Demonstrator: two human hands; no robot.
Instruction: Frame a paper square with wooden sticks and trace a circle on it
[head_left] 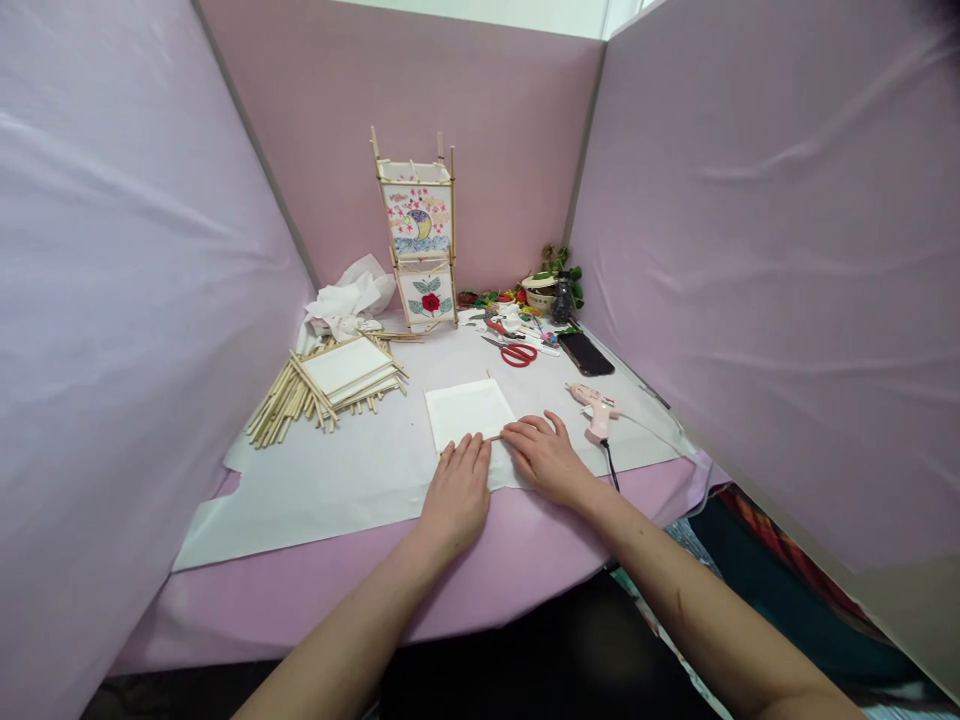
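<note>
A square white sheet (466,408) lies on the covered table in front of me. A thin wooden stick (493,437) runs along its near edge and shows in the gap between my hands. My left hand (459,480) rests with its fingers stretched flat over the left part of that edge. At the right corner, my right hand (546,455) presses down with outstretched fingers, the index finger a little raised. What lies beneath the fingertips is hidden.
Left, framed white panels (351,366) lie on many wooden sticks (281,410). Behind stands a stick-framed paper lantern (420,225) near crumpled white paper (349,298). Right are red scissors (516,353), pliers (501,328), a phone (586,353) and a corded pink glue gun (598,412).
</note>
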